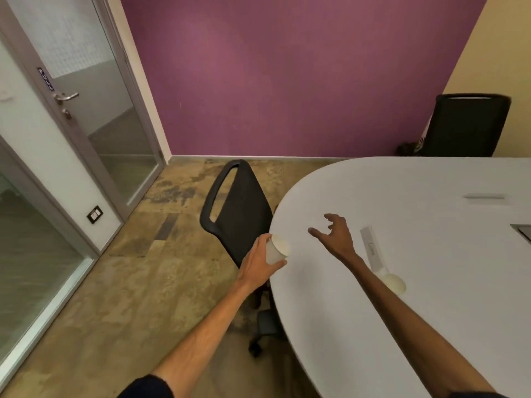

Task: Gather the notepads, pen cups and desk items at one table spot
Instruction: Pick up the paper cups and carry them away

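My left hand (257, 264) grips a white paper cup (276, 249) at the left edge of the white oval table (431, 282), the cup tilted with its mouth toward the right. My right hand (334, 234) hovers over the table with fingers spread and holds nothing. A second white cup (395, 282) stands on the table just right of my right forearm. A long white paper strip (372, 248) with faint writing lies flat behind that cup.
A black office chair (238, 211) stands against the table's left edge, its base under the rim. Another black chair (465, 124) sits at the far side. A dark object (521, 232) shows at the right edge. Glass door (94, 110) on the left.
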The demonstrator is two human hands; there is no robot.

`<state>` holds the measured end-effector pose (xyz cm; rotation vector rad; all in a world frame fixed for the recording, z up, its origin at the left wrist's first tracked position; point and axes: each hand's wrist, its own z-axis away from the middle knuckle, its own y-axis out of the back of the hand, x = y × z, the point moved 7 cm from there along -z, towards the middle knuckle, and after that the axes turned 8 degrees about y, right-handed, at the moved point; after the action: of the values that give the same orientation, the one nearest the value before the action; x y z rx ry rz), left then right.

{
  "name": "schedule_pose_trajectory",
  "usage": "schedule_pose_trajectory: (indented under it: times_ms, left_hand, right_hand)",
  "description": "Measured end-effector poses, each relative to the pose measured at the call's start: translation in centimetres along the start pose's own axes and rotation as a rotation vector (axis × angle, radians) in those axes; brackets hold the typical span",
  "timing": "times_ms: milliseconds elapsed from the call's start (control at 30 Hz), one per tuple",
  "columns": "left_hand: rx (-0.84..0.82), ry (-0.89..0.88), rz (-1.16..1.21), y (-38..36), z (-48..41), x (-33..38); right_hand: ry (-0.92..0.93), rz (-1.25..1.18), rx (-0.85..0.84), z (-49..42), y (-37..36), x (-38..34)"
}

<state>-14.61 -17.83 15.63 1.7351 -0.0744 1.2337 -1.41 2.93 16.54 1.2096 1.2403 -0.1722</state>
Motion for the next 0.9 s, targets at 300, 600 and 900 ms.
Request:
schedule_pose_trajectory:
  times_ms: [300, 600, 900]
  left_hand:
    - [0.275, -0.098, -0.009, 15.4, -5.2, -1.1]
    - [0.379, -0.067, -0.010, 24.3, -12.6, -7.1]
    - [0.330, -0.040, -0.012, 29.2, -26.6, -13.7]
  right_hand:
    - [0.254, -0.143, -0.144, -3.4, -7.4, -16.1]
    - [0.350, -0.272, -0.375, -9.9, -20.1, -26.4]
    - [0.397, -0.261, -0.410, -23.2, -30.1, -30.0]
